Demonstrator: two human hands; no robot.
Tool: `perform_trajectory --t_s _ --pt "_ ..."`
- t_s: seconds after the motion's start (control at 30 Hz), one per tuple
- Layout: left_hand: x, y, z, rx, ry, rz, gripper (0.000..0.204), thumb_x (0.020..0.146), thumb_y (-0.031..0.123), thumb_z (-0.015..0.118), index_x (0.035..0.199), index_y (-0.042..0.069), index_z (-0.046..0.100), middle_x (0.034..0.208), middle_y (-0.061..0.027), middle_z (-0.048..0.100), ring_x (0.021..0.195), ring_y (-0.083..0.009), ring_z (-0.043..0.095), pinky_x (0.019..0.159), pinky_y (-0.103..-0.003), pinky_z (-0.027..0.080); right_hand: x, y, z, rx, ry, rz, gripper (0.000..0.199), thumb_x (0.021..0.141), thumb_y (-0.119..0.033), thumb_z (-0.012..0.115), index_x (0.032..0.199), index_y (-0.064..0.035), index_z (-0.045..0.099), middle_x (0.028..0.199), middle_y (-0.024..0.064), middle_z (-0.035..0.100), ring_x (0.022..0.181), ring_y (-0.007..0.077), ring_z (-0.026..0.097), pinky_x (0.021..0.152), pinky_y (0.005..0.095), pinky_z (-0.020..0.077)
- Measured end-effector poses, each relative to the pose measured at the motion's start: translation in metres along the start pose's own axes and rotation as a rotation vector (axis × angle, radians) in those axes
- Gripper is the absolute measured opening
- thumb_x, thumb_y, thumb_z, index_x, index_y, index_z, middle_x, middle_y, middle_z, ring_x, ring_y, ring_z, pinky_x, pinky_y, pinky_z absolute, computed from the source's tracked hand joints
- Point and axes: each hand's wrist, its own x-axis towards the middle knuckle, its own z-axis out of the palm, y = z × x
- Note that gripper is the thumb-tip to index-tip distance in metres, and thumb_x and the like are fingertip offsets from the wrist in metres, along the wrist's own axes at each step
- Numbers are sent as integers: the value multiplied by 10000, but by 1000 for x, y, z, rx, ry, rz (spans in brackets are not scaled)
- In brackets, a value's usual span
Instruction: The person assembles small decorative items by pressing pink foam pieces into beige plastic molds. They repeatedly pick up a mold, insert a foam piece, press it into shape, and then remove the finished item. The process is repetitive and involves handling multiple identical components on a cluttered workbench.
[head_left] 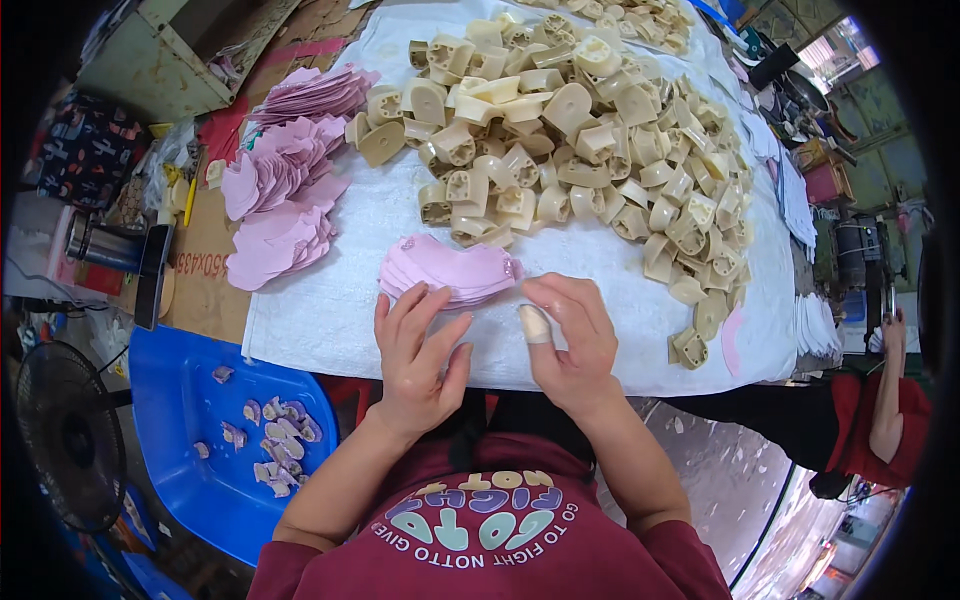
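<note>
A small fanned stack of pink cut pieces lay on the white cloth at the near table edge, just in front of the heap of cream moulded heels. The left hand rested flat, fingers spread and holding nothing, fingertips touching the stack's near edge. The right hand, forefinger taped, lay loosely curled beside the stack's right end, nothing clamped. The pieces looked thin, light and floppy; probably best pinched singly at an exposed edge, since sheets may slide or cling.
</note>
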Motion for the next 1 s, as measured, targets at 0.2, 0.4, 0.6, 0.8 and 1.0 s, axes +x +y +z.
perform_trajectory --t_s 0.2,0.4,0.6,0.8,1.0 --pt "-1 -3 7 27 -15 -11 353 682 12 656 1030 70 649 1193 -132 570 1178 -329 504 1092 -506 194 37 -7 34 -237 -161 34 232 691 -57 654 923 -52 663 984 76 600 918 256 547 772 375 420" --pt "9 -2 4 -8 11 -11 339 688 17 662 1022 69 646 1147 -113 580 1147 -312 526 1090 -479 198 47 7 29 -174 -243 81 163 708 -95 686 870 -76 692 979 58 605 913 251 553 780 357 408" --pt "14 -5 -7 -93 -66 -106 338 746 111 688 1075 57 636 1197 -139 556 1200 -326 488 1079 -489 217 50 7 -1 323 92 329 170 742 -114 721 912 -105 707 925 45 619 860 236 557 778 340 395" --pt "28 27 -3 -298 147 -178 447 690 220 768 1076 41 630 1229 -168 492 1158 -348 446 1031 -442 256 19 -19 -19 -183 134 -48 250 687 -91 729 934 -112 698 916 20 617 835 210 548 767 336 370" --pt "39 14 -5 98 48 -9 307 801 166 691 1046 -10 634 1043 -147 593 1034 -261 529 880 -367 404 -2 0 -19 -198 152 77 258 678 -79 733 932 -94 692 910 26 614 844 213 554 772 339 377"
